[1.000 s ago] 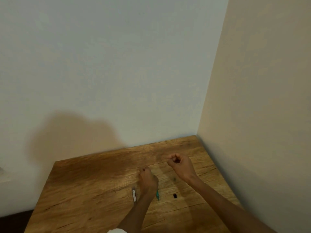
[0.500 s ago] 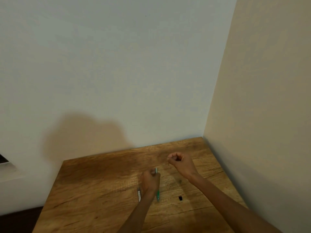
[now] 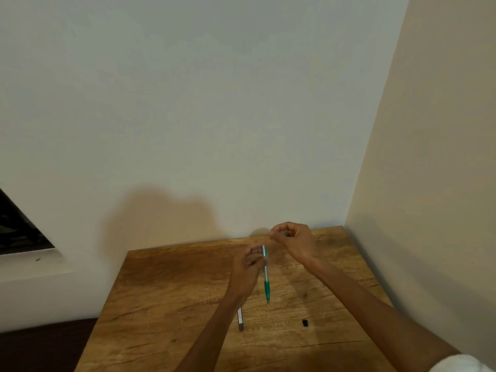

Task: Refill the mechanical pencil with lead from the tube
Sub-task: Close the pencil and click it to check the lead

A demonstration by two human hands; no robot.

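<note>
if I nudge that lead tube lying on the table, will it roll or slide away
The lead tube looks thin and small, so it is probably light and would skid easily on the smooth wooden table. Its end looks squarish, so it may slide rather than roll. The left forearm hides part of it.

Bench: wooden top with warm brown finish, pronounced grain and dark knots; set into a room corner, its far edge against a pale wall and its right edge against a cream wall.

Lying directly on it: one slim grey tube, flat on the surface near the middle, partly hidden by a forearm; one small black piece, to the right of the tube and apart from it.
</note>
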